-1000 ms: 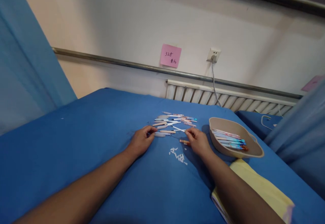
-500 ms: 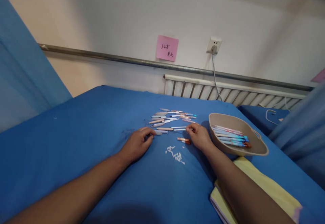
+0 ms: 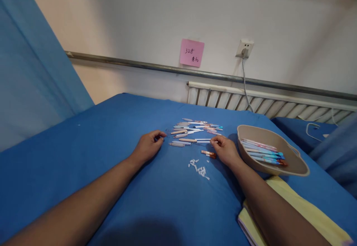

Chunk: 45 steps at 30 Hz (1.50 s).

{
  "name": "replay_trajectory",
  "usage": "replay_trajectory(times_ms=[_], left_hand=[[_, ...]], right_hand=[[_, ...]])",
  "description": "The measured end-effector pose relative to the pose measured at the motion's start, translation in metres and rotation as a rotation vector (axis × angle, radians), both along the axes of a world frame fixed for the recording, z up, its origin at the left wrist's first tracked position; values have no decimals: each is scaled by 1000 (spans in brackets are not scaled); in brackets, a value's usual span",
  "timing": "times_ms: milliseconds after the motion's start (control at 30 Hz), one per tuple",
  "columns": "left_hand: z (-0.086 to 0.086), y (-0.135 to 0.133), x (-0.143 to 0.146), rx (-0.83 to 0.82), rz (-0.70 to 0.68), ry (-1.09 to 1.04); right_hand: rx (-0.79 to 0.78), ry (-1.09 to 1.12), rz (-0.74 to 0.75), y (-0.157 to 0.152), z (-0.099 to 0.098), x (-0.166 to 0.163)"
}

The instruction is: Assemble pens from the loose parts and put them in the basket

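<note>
Sticks (image 3: 203, 141) sit end-pinched in the right hand (image 3: 225, 150), likely for control; left hand (image 3: 147, 145), at nine o'clock, is loosely spread.

The blue-covered bed (image 3: 164, 197) carries white scraps (image 3: 201, 171) with pens (image 3: 192, 132) at their twelve o'clock, orange-ended pieces (image 3: 209, 154) at one, beige basket (image 3: 292, 162) at three, yellow cloth (image 3: 301, 206) at four.

White sticks (image 3: 203, 139): two, thin, straight, lying flat side by side, near-parallel. Right ends at fingertips of right hand (image 3: 225, 151). Left ends just beside peach pen (image 3: 187, 140); contact unclear. Pen flat, slim, roughly in line with sticks.
</note>
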<state>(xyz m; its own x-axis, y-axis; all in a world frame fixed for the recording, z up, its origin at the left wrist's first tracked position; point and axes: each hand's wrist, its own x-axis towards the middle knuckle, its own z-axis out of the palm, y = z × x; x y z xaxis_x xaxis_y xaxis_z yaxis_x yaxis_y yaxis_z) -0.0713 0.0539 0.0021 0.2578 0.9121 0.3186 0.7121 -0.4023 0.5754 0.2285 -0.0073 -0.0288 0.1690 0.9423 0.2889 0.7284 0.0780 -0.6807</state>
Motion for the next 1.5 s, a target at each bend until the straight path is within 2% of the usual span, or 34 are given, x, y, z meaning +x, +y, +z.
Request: replay_trajectory(times_ms=[133, 533, 700, 933, 1133, 1500], left_hand=[[-4, -7, 6, 31, -103, 4], [-8, -7, 8, 16, -62, 17], [-10, -13, 15, 7, -144, 11], [-3, -24, 22, -49, -286, 24], [-4, -25, 22, -75, -292, 13], [-6, -25, 22, -118, -282, -4]], right_hand=[[-8, 8, 4, 1, -2, 1], [-7, 17, -9, 6, -11, 3], [-14, 52, 10, 6, -10, 1], [-4, 45, 8, 7, -11, 2], [15, 65, -30, 4, -5, 5], [18, 80, 14, 4, -7, 3]])
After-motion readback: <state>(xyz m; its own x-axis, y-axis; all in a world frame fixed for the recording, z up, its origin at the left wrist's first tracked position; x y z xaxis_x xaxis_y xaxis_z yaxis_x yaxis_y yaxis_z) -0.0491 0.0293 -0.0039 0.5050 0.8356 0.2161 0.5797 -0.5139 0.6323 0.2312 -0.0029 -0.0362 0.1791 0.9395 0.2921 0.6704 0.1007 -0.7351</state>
